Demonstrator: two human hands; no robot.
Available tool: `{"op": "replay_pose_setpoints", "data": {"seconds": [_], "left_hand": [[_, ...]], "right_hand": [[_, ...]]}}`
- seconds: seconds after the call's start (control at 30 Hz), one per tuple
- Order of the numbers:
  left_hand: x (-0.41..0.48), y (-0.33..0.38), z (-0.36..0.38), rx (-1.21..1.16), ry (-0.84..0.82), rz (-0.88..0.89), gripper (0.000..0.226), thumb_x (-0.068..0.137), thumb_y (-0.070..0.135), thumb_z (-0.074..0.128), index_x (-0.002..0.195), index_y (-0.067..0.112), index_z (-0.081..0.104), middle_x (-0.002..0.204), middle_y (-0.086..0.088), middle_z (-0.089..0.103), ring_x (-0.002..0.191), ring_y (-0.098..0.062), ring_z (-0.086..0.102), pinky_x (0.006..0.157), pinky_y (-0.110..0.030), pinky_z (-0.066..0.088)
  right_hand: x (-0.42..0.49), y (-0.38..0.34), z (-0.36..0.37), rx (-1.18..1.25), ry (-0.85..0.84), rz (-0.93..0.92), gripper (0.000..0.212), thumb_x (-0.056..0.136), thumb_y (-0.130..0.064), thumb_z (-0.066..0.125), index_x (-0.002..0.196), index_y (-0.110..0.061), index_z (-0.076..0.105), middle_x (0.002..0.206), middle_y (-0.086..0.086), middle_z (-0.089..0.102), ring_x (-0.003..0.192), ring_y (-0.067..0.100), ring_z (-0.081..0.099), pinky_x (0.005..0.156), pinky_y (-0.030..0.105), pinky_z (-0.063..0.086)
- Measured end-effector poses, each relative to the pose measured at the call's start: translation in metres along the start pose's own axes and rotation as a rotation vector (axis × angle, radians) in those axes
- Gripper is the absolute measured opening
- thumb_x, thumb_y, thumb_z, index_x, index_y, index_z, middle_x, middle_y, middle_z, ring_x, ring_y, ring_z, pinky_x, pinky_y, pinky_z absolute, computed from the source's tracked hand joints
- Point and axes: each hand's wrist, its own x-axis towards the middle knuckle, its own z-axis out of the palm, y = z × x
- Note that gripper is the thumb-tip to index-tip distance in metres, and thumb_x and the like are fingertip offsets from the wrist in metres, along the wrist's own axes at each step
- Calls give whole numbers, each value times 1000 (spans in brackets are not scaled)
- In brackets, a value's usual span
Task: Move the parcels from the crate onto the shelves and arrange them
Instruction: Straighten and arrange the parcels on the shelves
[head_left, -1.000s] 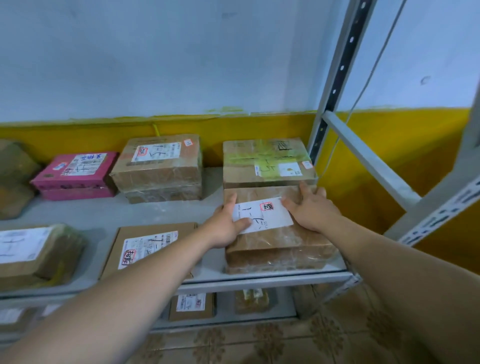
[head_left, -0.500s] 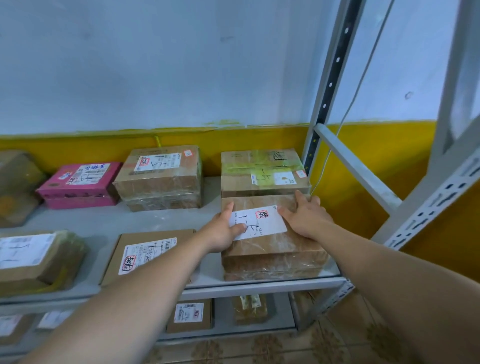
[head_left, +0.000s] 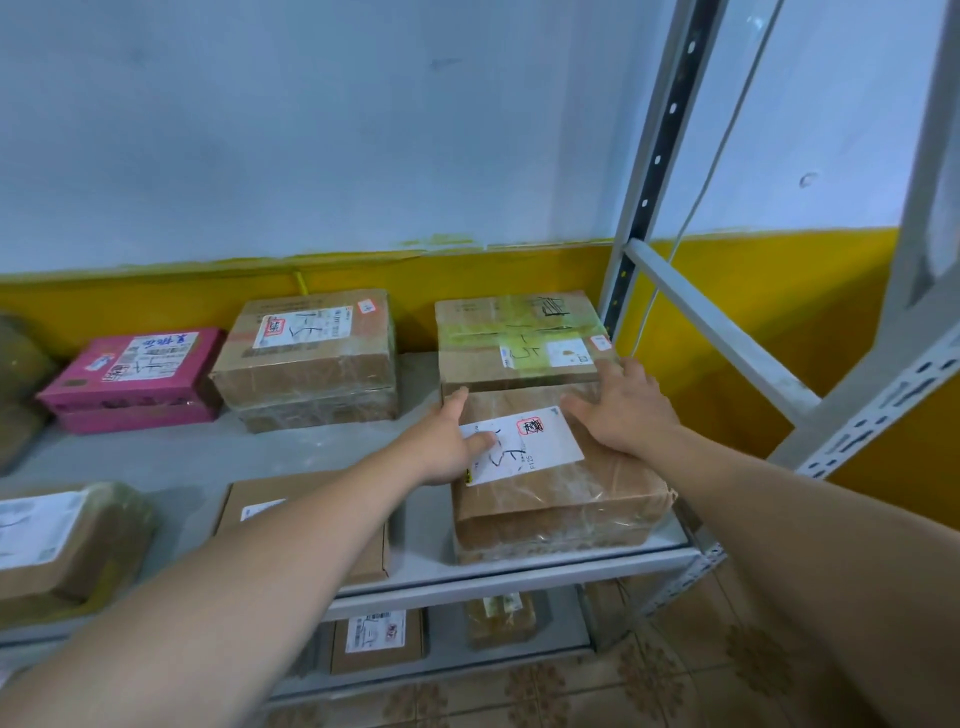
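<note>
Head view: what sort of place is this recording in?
Probably a parcel storeroom or pickup depot: slotted grey metal shelving, taped cardboard parcels with marker-scrawled shipping labels, and the left hand and right hand resting on one brown parcel.

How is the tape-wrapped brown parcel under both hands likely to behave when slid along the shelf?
Probably slides rather than tips: the parcel lies flat and low on the smooth shelf. Its glossy tape wrap may be slippery. Creased sides suggest soft cardboard.
</note>
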Motion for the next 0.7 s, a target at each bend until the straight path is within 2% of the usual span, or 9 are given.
{"op": "replay_pose_setpoints", "data": {"seconds": [0.1, 0.17, 0.33, 0.47, 0.6, 0.7], "left_hand": [[17, 1, -17, 24, 30, -25, 82, 94, 58, 47, 155, 26, 3, 163, -7, 8, 143, -30, 30, 115, -43, 29], [31, 4, -26, 24, 50, -37, 80, 94, 58, 46, 155, 27, 4, 162, -8, 10, 140, -32, 35, 112, -46, 33], [70, 6, -38, 8, 96, -89, 72, 97, 52, 45, 155, 28, 10, 160, -10, 20, 139, -32, 36, 111, -42, 35], [99, 3, -38, -56, 76, -137, 70, 95, 40, 57, 154, 25, 23, 155, -5, 33, 133, -27, 44, 108, -37, 39], [124, -3, -35, 6, 68, -157, 66, 95, 34, 59, 153, 23, 27, 159, -2, 24, 140, -24, 34, 115, -33, 28], [132, -8, -36, 58, 21, -161, 63, 100, 36, 50, 154, 27, 21, 163, -3, 10, 146, -24, 23, 115, -28, 19]], "right_hand": [[19, -5, -15, 22, 23, -32, 81, 93, -66, 44, 157, -25, 18, 161, 10, 18, 146, 34, 21, 114, 50, 30], [39, -8, -21, 14, 18, -41, 80, 94, -65, 44, 157, -24, 19, 161, 10, 18, 148, 33, 19, 115, 50, 30], [96, -15, -19, 1, -35, -64, 79, 95, -62, 45, 157, -22, 17, 164, 11, 14, 149, 36, 17, 116, 51, 31], [136, -14, -2, 5, -138, -27, 82, 93, -67, 44, 158, -28, 13, 166, 10, 2, 148, 42, 16, 116, 52, 26], [157, -15, 16, -75, -188, 5, 82, 94, -71, 35, 159, -32, 4, 165, 5, -15, 147, 44, 12, 114, 52, 26], [160, -19, 19, -95, -152, 26, 79, 95, -71, 30, 159, -35, 1, 165, 3, -16, 146, 42, 14, 112, 51, 28]]}}
